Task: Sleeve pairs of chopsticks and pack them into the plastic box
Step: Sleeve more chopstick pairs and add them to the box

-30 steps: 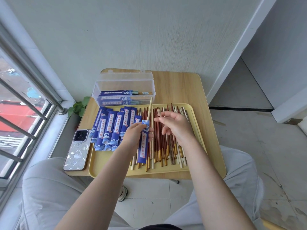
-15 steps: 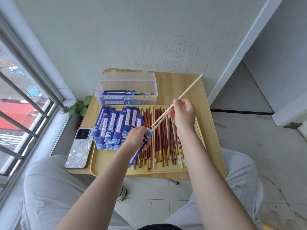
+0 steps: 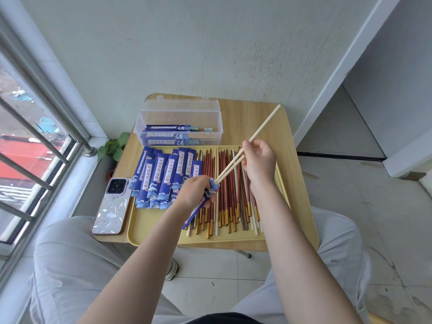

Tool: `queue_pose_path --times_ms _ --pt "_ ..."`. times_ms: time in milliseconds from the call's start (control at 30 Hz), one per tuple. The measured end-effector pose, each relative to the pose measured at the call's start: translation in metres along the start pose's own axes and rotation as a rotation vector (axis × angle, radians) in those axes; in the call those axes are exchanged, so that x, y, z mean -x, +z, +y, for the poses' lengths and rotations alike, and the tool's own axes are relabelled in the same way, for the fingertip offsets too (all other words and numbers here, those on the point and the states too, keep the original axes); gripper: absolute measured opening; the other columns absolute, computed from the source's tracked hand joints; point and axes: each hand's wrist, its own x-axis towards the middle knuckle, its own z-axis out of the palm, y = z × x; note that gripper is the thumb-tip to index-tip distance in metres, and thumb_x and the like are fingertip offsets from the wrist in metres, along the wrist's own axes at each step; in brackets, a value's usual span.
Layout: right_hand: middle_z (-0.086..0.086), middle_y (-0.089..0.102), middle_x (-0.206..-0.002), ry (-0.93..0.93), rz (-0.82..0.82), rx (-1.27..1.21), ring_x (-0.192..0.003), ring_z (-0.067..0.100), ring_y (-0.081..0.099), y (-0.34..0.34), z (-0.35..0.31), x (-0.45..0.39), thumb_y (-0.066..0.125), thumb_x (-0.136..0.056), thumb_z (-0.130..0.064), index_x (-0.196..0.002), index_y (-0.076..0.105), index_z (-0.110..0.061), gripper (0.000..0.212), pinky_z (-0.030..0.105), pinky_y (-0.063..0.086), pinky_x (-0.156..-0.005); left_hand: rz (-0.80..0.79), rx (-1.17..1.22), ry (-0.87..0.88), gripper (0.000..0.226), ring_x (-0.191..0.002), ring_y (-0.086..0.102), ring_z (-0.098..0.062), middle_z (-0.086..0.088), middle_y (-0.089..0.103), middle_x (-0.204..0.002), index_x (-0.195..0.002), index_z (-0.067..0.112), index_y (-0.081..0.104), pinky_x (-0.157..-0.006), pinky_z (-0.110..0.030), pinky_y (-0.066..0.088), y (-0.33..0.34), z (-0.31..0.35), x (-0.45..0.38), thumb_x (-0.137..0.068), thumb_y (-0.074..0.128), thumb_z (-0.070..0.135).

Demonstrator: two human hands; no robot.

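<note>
— Two pale chopsticks (image 3: 236, 166), right? What step is this?

— Sleeving. The left hand (image 3: 194, 191) grips a blue paper sleeve (image 3: 198, 206) by its mouth; the right hand (image 3: 259, 161) pinches the thin, smooth pair, tips just at the opening.

— Next move?

— I'd say line both tips up and slide them down together, or the soft paper may crumple.

— And beyond the hands?

— Under them, loose red-brown and pale sticks (image 3: 228, 197) on a yellow tray (image 3: 152, 232); left of the left hand, flat empty sleeves (image 3: 161, 174). Farthest, the clear plastic box (image 3: 180, 125) holding finished pairs.
</note>
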Motion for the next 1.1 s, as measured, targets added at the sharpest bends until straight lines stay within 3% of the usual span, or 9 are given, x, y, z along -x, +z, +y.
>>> queue_pose_path --times_ms 100,233,333,433,567,767,967,1100 --pt "0.002 0.070 -0.090 0.005 -0.015 0.031 -0.078 0.014 0.066 -0.001 0.002 0.001 0.065 -0.097 -0.024 -0.103 0.065 -0.009 0.016 0.034 0.056 -0.071 -0.004 -0.022 0.009 0.021 -0.048 0.052 -0.017 -0.015 0.059 -0.067 -0.088 0.002 0.057 -0.051 -0.026 0.045 0.001 0.001 -0.001 -0.095 0.037 0.006" --pt "0.002 0.068 -0.086 0.018 -0.013 0.010 -0.071 0.012 0.062 -0.004 0.000 0.002 0.066 -0.096 -0.023 -0.100 0.065 -0.011 0.013 0.031 0.051 -0.065 -0.012 -0.027 0.009 0.022 -0.050 0.051 -0.016 -0.016 0.057 -0.069 -0.085 0.003 0.056 -0.050 -0.024 0.046 0.002 -0.001 0.002 -0.095 0.038 0.007" --pt "0.000 0.068 -0.083 0.037 -0.032 -0.060 -0.069 0.012 0.063 -0.004 -0.001 0.005 0.067 -0.096 -0.017 -0.100 0.065 -0.014 0.005 0.030 0.056 -0.065 -0.025 -0.024 0.023 0.022 -0.049 0.049 -0.016 -0.016 0.056 -0.069 -0.082 0.004 0.053 -0.049 -0.023 0.045 0.004 0.001 0.003 -0.096 0.037 0.007" --pt "0.001 0.072 -0.091 0.096 -0.110 -0.083 -0.077 0.012 0.069 -0.005 0.002 0.007 0.069 -0.094 -0.014 -0.110 0.065 -0.011 0.017 0.027 0.058 -0.066 -0.012 -0.004 0.046 0.024 -0.050 0.049 -0.014 -0.012 0.055 -0.067 -0.082 0.005 0.055 -0.050 -0.023 0.044 0.005 0.003 0.003 -0.098 0.038 0.008" --pt "0.003 0.073 -0.096 0.178 -0.245 -0.044 -0.090 0.015 0.071 -0.005 0.006 0.008 0.072 -0.091 -0.011 -0.105 0.071 -0.010 0.014 0.025 0.055 -0.068 0.002 -0.033 0.069 0.019 -0.051 0.049 -0.013 -0.012 0.056 -0.071 -0.089 0.004 0.057 -0.050 -0.020 0.044 0.006 0.005 0.004 -0.099 0.042 0.010" --pt "0.010 0.074 -0.098 0.246 -0.259 -0.135 -0.091 0.022 0.074 -0.002 0.008 0.010 0.074 -0.087 -0.004 -0.113 0.065 -0.004 0.027 0.030 0.059 -0.075 0.023 -0.025 0.072 0.020 -0.049 0.049 -0.012 -0.008 0.057 -0.067 -0.096 0.002 0.059 -0.051 -0.021 0.044 0.008 0.006 0.006 -0.099 0.041 0.011" --pt "0.011 0.072 -0.094 0.280 -0.307 -0.205 -0.092 0.022 0.072 0.000 0.006 0.014 0.068 -0.090 0.001 -0.099 0.069 -0.005 0.012 0.035 0.059 -0.081 0.005 0.010 0.068 0.022 -0.052 0.054 -0.015 -0.008 0.061 -0.069 -0.099 0.006 0.061 -0.054 -0.027 0.049 0.007 0.004 0.003 -0.103 0.045 0.020" --pt "0.008 0.072 -0.088 0.298 -0.319 -0.229 -0.089 0.022 0.070 -0.001 0.009 0.016 0.065 -0.096 -0.009 -0.096 0.069 -0.010 0.004 0.041 0.058 -0.087 -0.038 0.029 0.083 0.019 -0.053 0.055 -0.017 -0.006 0.064 -0.068 -0.098 0.010 0.061 -0.054 -0.027 0.050 0.008 0.004 0.005 -0.104 0.047 0.021"
